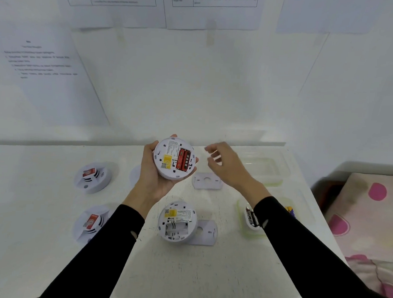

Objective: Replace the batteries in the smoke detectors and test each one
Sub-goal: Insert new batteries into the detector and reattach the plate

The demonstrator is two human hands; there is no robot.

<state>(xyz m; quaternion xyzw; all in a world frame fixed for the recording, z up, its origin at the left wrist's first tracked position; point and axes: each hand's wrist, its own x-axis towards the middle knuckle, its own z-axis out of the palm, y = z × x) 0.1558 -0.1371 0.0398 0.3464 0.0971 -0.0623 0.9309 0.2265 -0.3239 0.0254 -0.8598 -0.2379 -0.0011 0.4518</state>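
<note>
A: Where is the detector [174,158] now?

B: In the left hand [154,169], cupped back-up above the worktop [206,276]. Two red batteries [183,160] sit in its bay, long axis running away from the person.

A: And the right hand [226,165]?

B: Just right of it, apart from it, fingers loosely spread and holding nothing. It is the nearer free hand, so I judge it pulls the batteries.

A: What lies around?

B: A bracket [207,181] under the right wrist. Nearer the person, between the forearms, a second detector [177,222] with an empty bay, touching another bracket [205,232]. Left of the left hand, two detectors [92,177] face-up.

A: Spare cells?

B: A tub [251,218] under the right forearm holds some, partly hidden. An empty tub [263,171] sits beyond the right hand. Nothing blocks the gap between the hands.
</note>
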